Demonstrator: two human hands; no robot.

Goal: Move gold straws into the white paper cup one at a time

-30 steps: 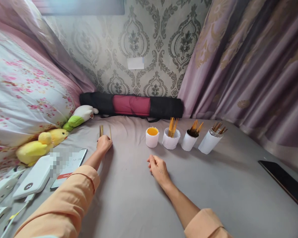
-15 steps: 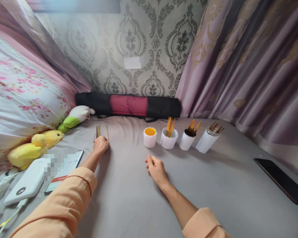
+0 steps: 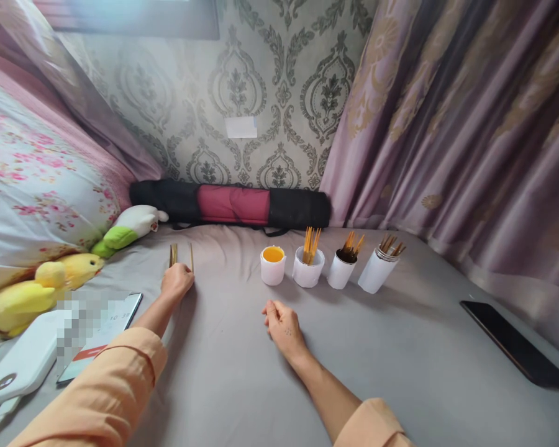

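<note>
My left hand [image 3: 177, 280] is closed around several thin brownish sticks [image 3: 173, 255], which stand up past its knuckles. One stick [image 3: 191, 257] points up apart from the others, on the right side of the fist. My right hand [image 3: 282, 324] rests over the grey sheet with its fingers curled in, and nothing shows in it. Beyond it stand a white cup with an orange inside [image 3: 272, 273], a white cup of orange-yellow sticks [image 3: 309, 272], a narrower cup with dark-based orange sticks [image 3: 342, 273], and a tilted white cylinder of brown sticks [image 3: 377, 271].
A black phone [image 3: 517, 344] lies on the right. On the left are a lit phone [image 3: 97, 341], a white power bank [image 3: 23, 363] with a cable, and plush toys [image 3: 41, 288]. A black and red rolled bag [image 3: 233, 203] lies along the patterned wall.
The whole scene has shifted left and slightly down as my head turned. Both hands keep nearly the same pose, and the left still grips the sticks.
</note>
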